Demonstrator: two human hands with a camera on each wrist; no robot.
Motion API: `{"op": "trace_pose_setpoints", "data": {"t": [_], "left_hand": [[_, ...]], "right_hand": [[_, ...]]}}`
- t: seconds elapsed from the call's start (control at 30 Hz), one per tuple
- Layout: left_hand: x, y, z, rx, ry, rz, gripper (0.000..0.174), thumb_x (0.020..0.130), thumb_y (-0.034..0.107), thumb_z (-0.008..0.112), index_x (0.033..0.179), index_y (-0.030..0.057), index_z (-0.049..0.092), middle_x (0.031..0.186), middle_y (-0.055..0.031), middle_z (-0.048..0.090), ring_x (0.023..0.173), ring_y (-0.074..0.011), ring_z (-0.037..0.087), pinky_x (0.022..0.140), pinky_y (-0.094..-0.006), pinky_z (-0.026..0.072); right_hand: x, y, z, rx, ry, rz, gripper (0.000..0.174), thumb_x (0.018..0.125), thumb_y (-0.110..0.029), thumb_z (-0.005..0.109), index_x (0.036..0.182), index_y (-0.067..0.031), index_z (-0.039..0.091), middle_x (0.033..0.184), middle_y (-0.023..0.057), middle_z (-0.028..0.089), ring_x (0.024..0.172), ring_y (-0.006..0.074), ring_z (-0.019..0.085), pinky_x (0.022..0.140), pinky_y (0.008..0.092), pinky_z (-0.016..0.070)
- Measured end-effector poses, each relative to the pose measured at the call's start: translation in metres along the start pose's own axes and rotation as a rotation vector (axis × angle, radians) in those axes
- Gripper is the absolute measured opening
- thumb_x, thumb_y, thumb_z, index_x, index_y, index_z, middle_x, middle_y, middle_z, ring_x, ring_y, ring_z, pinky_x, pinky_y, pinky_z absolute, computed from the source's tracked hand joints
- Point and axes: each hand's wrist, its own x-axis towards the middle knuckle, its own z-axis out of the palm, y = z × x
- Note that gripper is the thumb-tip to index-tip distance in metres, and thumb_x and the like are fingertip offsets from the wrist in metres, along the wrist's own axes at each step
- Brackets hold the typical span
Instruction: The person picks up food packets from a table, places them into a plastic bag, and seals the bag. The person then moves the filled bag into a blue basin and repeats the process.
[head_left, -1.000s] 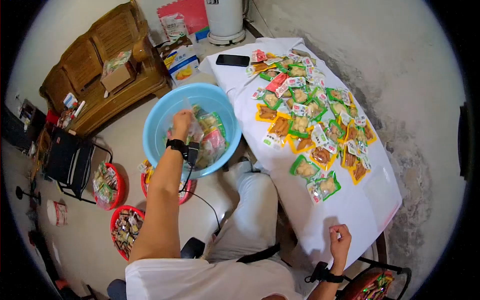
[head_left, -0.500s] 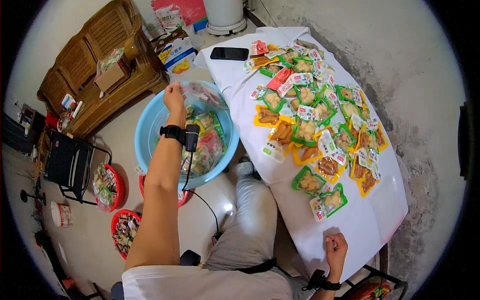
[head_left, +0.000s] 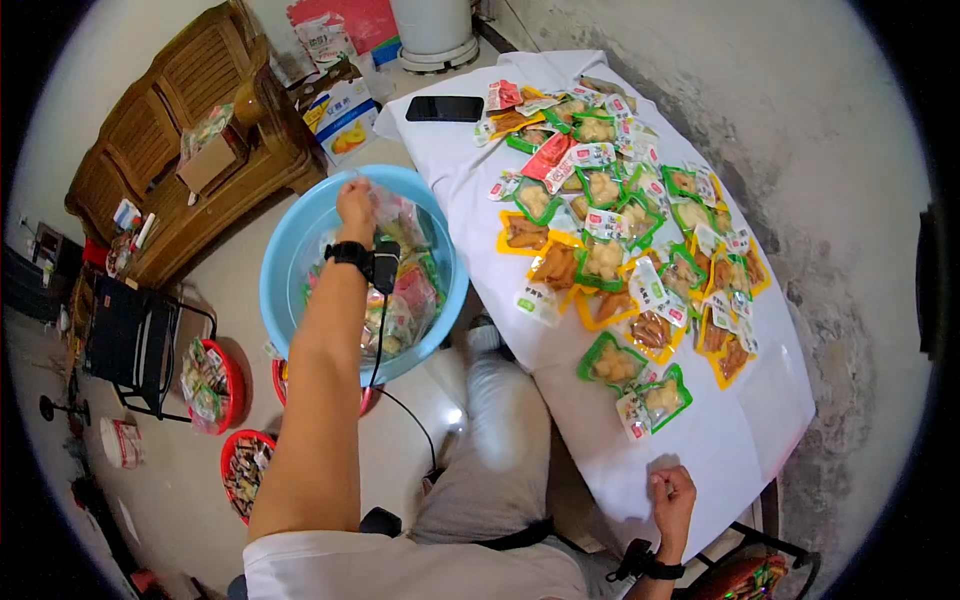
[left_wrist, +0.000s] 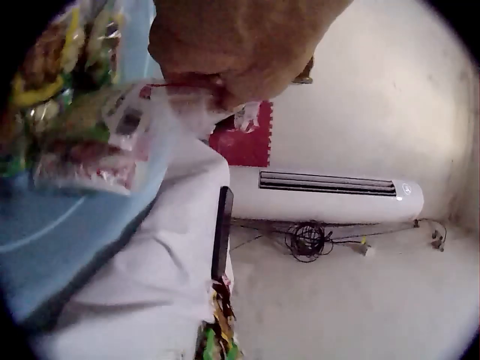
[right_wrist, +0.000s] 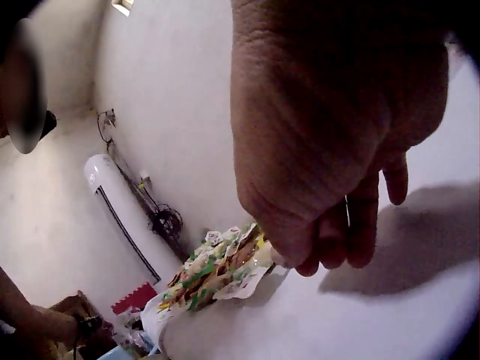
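Note:
My left hand [head_left: 355, 205] is over the far side of a light blue basin [head_left: 275, 285] and pinches the top of a clear plastic snack bag [head_left: 402, 220]. A white label with a dark square and reddish edges shows on this bag in the left wrist view. More green, yellow and red snack packets [head_left: 400, 310] lie in the basin below. My right hand [head_left: 675, 495] is held low over the near part of the white-covered table [head_left: 720, 440], fingers loosely curled and holding nothing. Closest to it are two green-edged snack packets [head_left: 664, 398].
Many green- and yellow-edged packets [head_left: 605, 260] cover the table's middle and far part, beside a black phone [head_left: 445, 108]. Red baskets of snacks [head_left: 237, 385] stand on the floor at left. A wooden bench [head_left: 165, 120] is farther back, and a cable [head_left: 405, 405] runs from the left wrist.
The left hand first rose with the clear bag, which swung out toward the basin's far right rim; now hand and bag are slightly lower over the basin. The right hand has stayed nearly in place.

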Motion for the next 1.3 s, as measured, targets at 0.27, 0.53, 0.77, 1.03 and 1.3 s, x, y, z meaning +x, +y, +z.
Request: {"op": "trace_pose_setpoints", "data": {"t": [0.27, 0.53, 0.77, 1.03, 1.3], "left_hand": [[0.009, 0.069, 0.003, 0.370, -0.222, 0.107, 0.012, 0.089, 0.019, 0.059, 0.092, 0.0084, 0.062, 0.083, -0.0007, 0.062, 0.076, -0.0143, 0.061, 0.061, -0.0303, 0.0480], [0.026, 0.118, 0.001, 0.693, -0.366, 0.166, 0.014, 0.090, 0.020, 0.057, 0.095, 0.0075, 0.063, 0.086, -0.0011, 0.064, 0.073, -0.0141, 0.064, 0.059, -0.0285, 0.0459], [0.021, 0.140, 0.009, 0.935, -0.301, 0.226, 0.015, 0.088, 0.018, 0.058, 0.093, 0.0046, 0.063, 0.079, -0.0051, 0.066, 0.070, -0.0136, 0.067, 0.058, -0.0300, 0.0469], [-0.031, 0.114, 0.006, 1.150, -0.152, 0.955, 0.021, 0.082, 0.016, 0.057, 0.102, 0.0112, 0.062, 0.098, -0.0121, 0.066, 0.087, -0.0341, 0.061, 0.071, -0.0422, 0.0485], [-0.114, -0.070, -0.036, 1.059, -0.751, 0.654, 0.017, 0.072, 0.012, 0.060, 0.088, 0.0064, 0.062, 0.091, -0.0149, 0.062, 0.092, -0.0348, 0.058, 0.078, -0.0422, 0.0471]], "right_hand": [[0.007, 0.001, 0.009, -0.059, -0.015, -0.168, 0.006, 0.077, -0.004, 0.062, 0.076, 0.0017, 0.060, 0.071, 0.0106, 0.056, 0.067, 0.0215, 0.054, 0.063, 0.0322, 0.0432], [0.008, -0.012, 0.006, -0.069, -0.064, -0.035, 0.009, 0.073, -0.007, 0.065, 0.080, -0.0014, 0.064, 0.079, 0.0144, 0.061, 0.082, 0.0338, 0.055, 0.077, 0.0407, 0.0429], [0.010, -0.010, 0.008, -0.092, -0.042, -0.066, 0.008, 0.073, -0.006, 0.065, 0.079, -0.0012, 0.064, 0.077, 0.0140, 0.060, 0.080, 0.0339, 0.054, 0.076, 0.0414, 0.0422], [0.014, -0.018, 0.007, -0.034, -0.051, -0.084, 0.006, 0.073, -0.005, 0.066, 0.078, -0.0013, 0.064, 0.077, 0.0133, 0.059, 0.079, 0.0318, 0.055, 0.074, 0.0394, 0.0431], [0.009, -0.009, 0.008, -0.048, -0.052, -0.073, 0.006, 0.073, -0.005, 0.066, 0.076, -0.0017, 0.063, 0.079, 0.0132, 0.061, 0.079, 0.0327, 0.055, 0.074, 0.0394, 0.0435]]}}
